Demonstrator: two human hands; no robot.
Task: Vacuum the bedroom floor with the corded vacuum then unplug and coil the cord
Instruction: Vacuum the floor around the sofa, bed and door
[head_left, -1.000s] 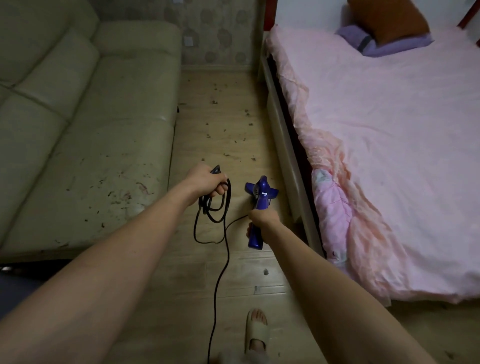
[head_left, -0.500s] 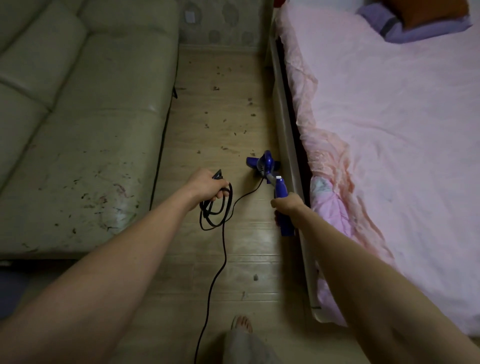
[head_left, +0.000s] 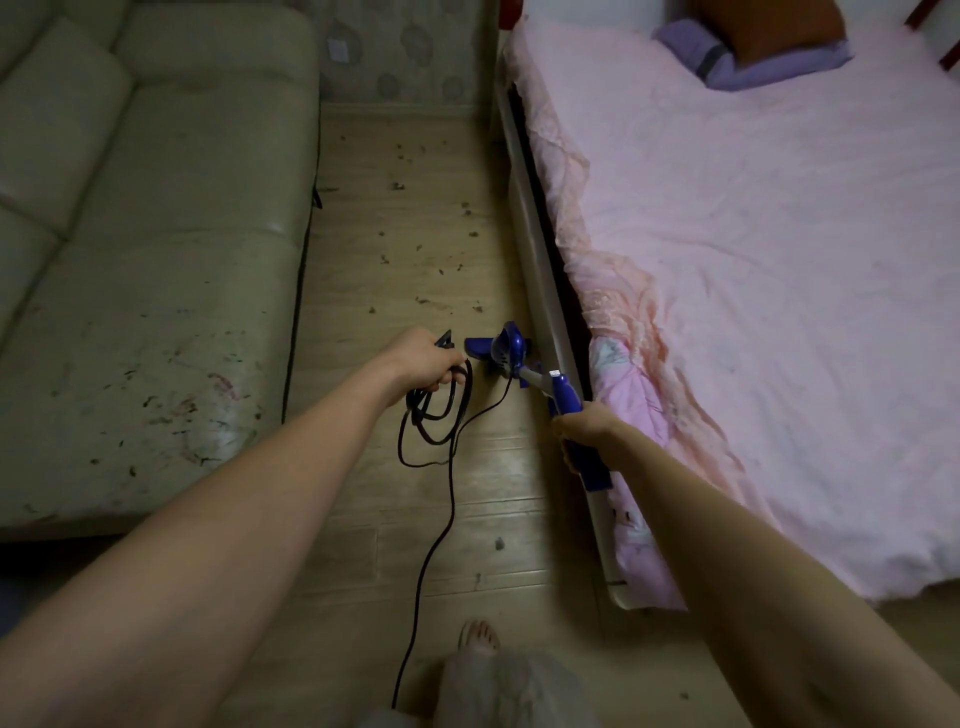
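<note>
A blue corded vacuum stands with its head on the wooden floor beside the bed frame. My right hand grips its blue handle, which slants back toward me. My left hand holds a bunch of loops of the black cord, the plug end sticking out past the fist. From the loops the cord trails down the floor toward me and also runs across to the vacuum body. Dark crumbs lie scattered on the floor beyond the vacuum head.
A pale green sofa with dark flecks on its seat bounds the floor strip on the left. A bed with a pink sheet and white frame bounds it on the right. My bare foot is at the bottom. A wall socket sits on the far wall.
The vacuum head has slid forward along the floor next to the bed frame, and my right hand has followed it. My left hand still holds the cord loops.
</note>
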